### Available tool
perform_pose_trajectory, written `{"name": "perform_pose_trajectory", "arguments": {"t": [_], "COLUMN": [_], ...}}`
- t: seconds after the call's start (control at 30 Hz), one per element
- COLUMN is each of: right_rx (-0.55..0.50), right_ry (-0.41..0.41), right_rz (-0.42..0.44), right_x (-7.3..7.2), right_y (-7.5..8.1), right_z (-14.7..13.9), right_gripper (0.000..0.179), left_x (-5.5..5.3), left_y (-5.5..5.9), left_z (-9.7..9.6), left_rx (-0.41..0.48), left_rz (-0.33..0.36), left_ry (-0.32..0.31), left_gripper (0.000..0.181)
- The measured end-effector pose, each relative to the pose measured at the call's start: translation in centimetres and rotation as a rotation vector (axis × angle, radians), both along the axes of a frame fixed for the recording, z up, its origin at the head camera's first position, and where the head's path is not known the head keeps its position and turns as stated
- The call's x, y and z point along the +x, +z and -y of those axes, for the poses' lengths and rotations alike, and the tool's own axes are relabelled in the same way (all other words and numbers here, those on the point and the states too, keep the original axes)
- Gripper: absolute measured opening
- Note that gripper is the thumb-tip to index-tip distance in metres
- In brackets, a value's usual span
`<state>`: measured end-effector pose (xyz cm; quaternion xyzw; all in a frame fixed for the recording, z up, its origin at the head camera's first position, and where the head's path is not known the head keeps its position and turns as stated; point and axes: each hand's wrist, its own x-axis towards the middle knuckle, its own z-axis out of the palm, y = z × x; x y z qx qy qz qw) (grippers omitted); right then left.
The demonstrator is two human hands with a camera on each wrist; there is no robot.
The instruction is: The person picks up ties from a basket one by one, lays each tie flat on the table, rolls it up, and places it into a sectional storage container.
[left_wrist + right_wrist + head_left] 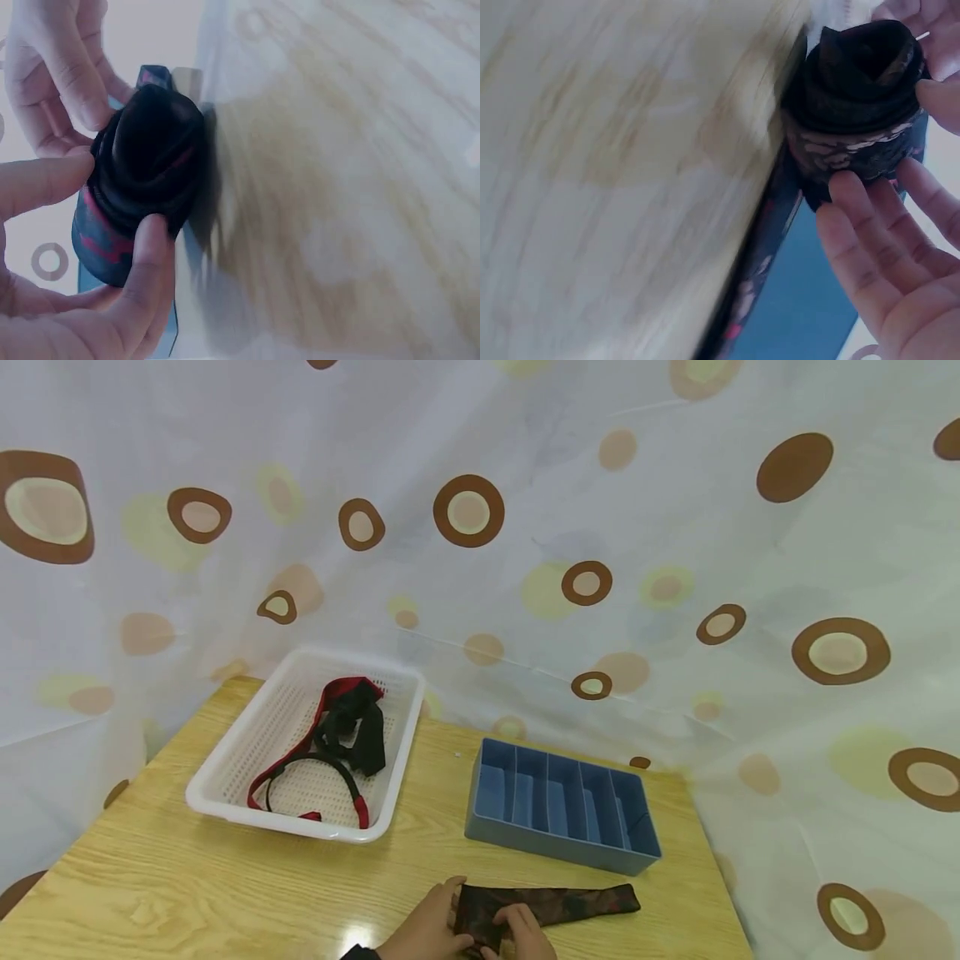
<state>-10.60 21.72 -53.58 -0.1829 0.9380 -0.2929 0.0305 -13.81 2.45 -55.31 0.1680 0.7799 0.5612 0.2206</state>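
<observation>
A long, dark camouflage-patterned strip of cloth lies on the table, with one end wound into a roll. My left hand grips the roll from the left, thumb and fingertips at its layered end. From the other side my right hand holds the same roll, with several fingertips against the patterned outside. Folded black layers show at the roll's end, around a small hollow. The unrolled tail stretches away to the right and narrows.
Just beyond the cloth stands a blue box with several narrow compartments. A white perforated basket at the back left holds red and black straps. Behind the wooden table hangs a patterned curtain.
</observation>
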Motion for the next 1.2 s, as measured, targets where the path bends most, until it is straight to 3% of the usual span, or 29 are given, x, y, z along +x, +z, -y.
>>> {"name": "perform_pose_trajectory", "arguments": {"t": [0.23, 0.37, 0.47, 0.57, 0.67, 0.73, 0.83, 0.9, 1.03, 1.2], "right_rx": [-0.161, -0.194, -0.165, -0.112, -0.078, -0.053, -0.032, -0.006, 0.036, 0.039], "right_ry": [0.025, 0.076, 0.097, 0.118, 0.13, 0.138, 0.133, 0.126, 0.115, 0.105], "right_rz": [0.199, 0.285, 0.336, 0.354, 0.337, 0.296, 0.22, 0.197, 0.227, 0.278], "right_x": [-1.1, -2.2, -3.3, -4.1, -4.5, -4.5, -4.8, -4.9, -5.2, -5.3], "right_y": [0.3, 0.2, 0.0, -0.1, -0.2, -0.3, -0.3, -0.4, -0.5, -0.3], "right_z": [0.7, 1.2, 1.6, 2.1, 2.5, 2.8, 3.1, 3.2, 3.3, 3.7], "right_gripper": [0.034, 0.058, 0.083, 0.09, 0.081, 0.075, 0.07, 0.07, 0.078, 0.084], "left_x": [0.4, 0.3, -0.2, -0.6, -0.7, -0.8, -1.2, -1.6, -2.2, -2.7], "left_y": [1.2, 1.4, 1.0, 0.4, -0.1, -0.3, -0.9, -1.1, -1.1, -0.2], "left_z": [1.0, 1.6, 2.2, 2.9, 3.3, 3.3, 3.1, 3.2, 3.7, 4.3], "left_rx": [-0.154, -0.178, -0.16, -0.158, -0.213, -0.291, -0.385, -0.408, -0.388, -0.454], "left_rz": [-0.133, -0.134, -0.113, -0.142, -0.255, -0.386, -0.566, -0.624, -0.577, -0.568], "left_ry": [0.097, 0.133, 0.122, 0.059, -0.003, -0.013, 0.028, 0.051, 0.059, 0.097], "left_gripper": [0.068, 0.069, 0.072, 0.083, 0.093, 0.094, 0.082, 0.075, 0.068, 0.063]}}
